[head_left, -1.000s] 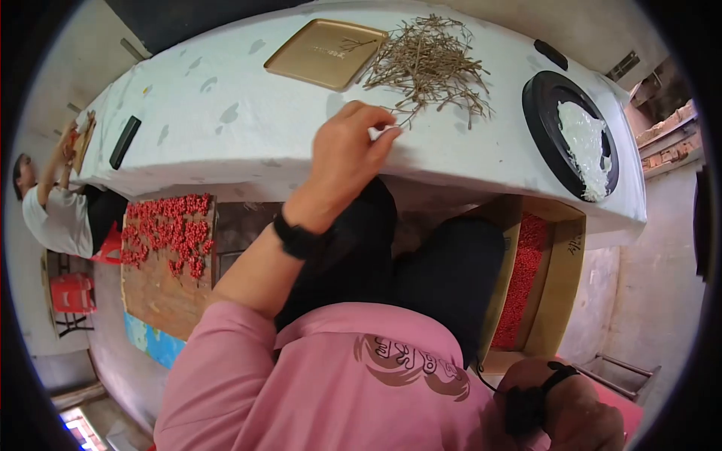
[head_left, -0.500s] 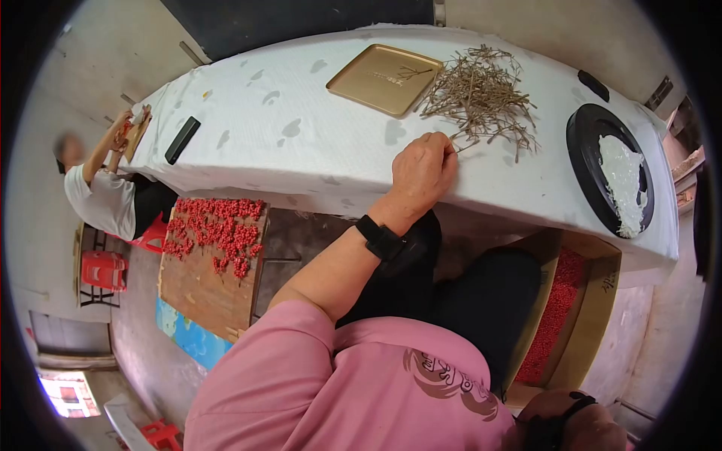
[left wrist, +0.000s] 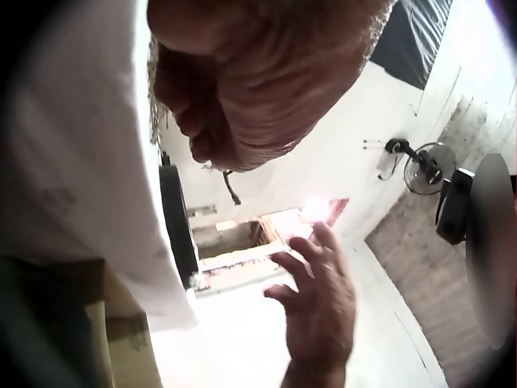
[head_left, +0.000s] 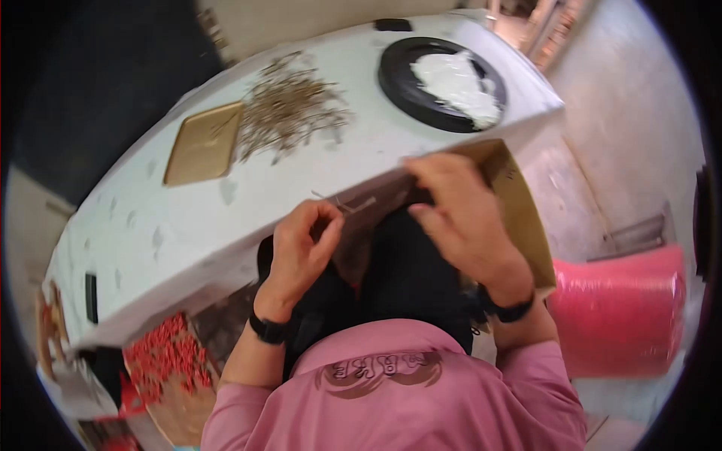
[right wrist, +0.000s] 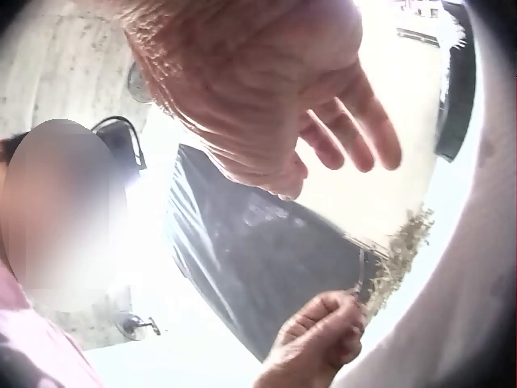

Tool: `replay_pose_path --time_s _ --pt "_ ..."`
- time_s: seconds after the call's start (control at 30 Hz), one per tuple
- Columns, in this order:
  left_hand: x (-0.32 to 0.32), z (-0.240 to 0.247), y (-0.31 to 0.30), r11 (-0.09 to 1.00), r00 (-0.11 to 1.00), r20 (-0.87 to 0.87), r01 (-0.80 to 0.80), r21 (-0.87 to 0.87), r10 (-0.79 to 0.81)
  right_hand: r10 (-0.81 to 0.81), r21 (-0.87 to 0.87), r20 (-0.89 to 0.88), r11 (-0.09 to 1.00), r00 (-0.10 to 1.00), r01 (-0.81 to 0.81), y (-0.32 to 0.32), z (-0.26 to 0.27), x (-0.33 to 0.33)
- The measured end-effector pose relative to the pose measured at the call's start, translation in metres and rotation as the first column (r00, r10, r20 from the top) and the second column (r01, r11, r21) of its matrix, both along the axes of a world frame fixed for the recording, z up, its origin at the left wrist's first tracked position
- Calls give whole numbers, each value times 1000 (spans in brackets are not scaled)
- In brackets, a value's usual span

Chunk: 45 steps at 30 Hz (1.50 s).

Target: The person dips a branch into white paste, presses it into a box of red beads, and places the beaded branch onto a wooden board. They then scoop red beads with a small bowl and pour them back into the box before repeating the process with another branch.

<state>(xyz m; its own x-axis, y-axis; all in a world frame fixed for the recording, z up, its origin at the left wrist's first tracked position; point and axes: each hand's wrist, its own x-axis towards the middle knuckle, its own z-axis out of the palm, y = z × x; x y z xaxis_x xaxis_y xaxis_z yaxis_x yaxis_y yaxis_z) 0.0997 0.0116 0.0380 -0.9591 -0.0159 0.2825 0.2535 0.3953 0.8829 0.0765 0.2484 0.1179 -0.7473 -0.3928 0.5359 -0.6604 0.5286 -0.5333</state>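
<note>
At the far left, red beads [head_left: 162, 357] lie on a board [head_left: 180, 410] below the table [head_left: 188, 218]. On the table a gold tray [head_left: 203, 144] sits just beside a pile of twigs [head_left: 289, 113]. The left hand [head_left: 297, 252] is at the table's near edge, thumb and forefinger curled and pinching one twig [head_left: 352, 204], which sticks out rightward past the edge. Near it, the right hand [head_left: 462, 222] is spread wide with fingers straight, holding nothing, above a cardboard box [head_left: 526, 218]. Beyond it a black plate [head_left: 398, 75] carries a white mass [head_left: 455, 75]. A pink roll [head_left: 620, 308] is at the far right, beside the box.
</note>
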Motion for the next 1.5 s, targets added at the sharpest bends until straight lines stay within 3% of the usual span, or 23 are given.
replay_pose_path --time_s 0.07,0.13,0.23,0.3,0.33,0.37,0.4,0.5,0.6,0.67,0.8,0.87,1.0,1.13,1.27,1.33,1.5 --pt "-3 6 9 979 980 -132 128 -162 -150 81 69 82 994 993 -87 1 -30 -7" --pt "-9 7 19 976 968 -177 150 -159 -178 127 15 101 992 987 -129 3 -48 -7" --pt "-20 1 36 973 949 -240 167 -160 -203 23 -30 81 999 996 -21 13 -62 -4" --pt "-28 -4 47 971 927 -302 183 -154 -222 -48 -167 173 983 984 77 24 -71 -1" --pt "-27 -6 57 981 957 -233 188 40 -174 -75 -232 217 965 973 126 29 -74 0" --pt "-26 -6 71 958 978 -161 170 231 -135 -71 -397 425 881 902 257 31 -76 2" --pt "-29 -5 80 900 990 -87 135 414 -109 -71 -456 428 844 901 283 37 -78 -1" --pt "-36 -18 96 956 978 -53 208 208 -202 -105 -557 389 764 915 324 65 -83 -17" --pt "-47 -30 105 952 935 -177 296 -80 -306 -322 -476 242 783 915 401 90 -61 -39" --pt "-55 -50 102 888 850 -284 374 -267 -444 -464 -297 -26 849 886 436 105 -47 -63" --pt "-43 -80 71 808 847 -116 441 -391 -519 -508 0 -316 844 801 536 124 -23 -114" --pt "-34 -92 45 830 894 -53 390 -399 -445 -474 116 -405 821 782 558 128 -19 -138" --pt "-16 -113 -10 854 963 130 269 -444 -236 -414 191 -422 829 807 525 125 -21 -183" --pt "-8 -141 -44 970 958 279 121 -210 -59 -397 340 -391 776 831 531 118 -26 -207" --pt "-11 -146 -47 1000 922 386 8 20 -15 -440 569 -337 610 832 552 117 -23 -216" --pt "-12 -152 -49 996 917 399 -12 92 -26 -417 658 -345 531 841 533 118 -20 -214" --pt "-9 -156 -52 992 921 388 -11 124 -39 -358 719 -338 498 871 484 125 -12 -206"
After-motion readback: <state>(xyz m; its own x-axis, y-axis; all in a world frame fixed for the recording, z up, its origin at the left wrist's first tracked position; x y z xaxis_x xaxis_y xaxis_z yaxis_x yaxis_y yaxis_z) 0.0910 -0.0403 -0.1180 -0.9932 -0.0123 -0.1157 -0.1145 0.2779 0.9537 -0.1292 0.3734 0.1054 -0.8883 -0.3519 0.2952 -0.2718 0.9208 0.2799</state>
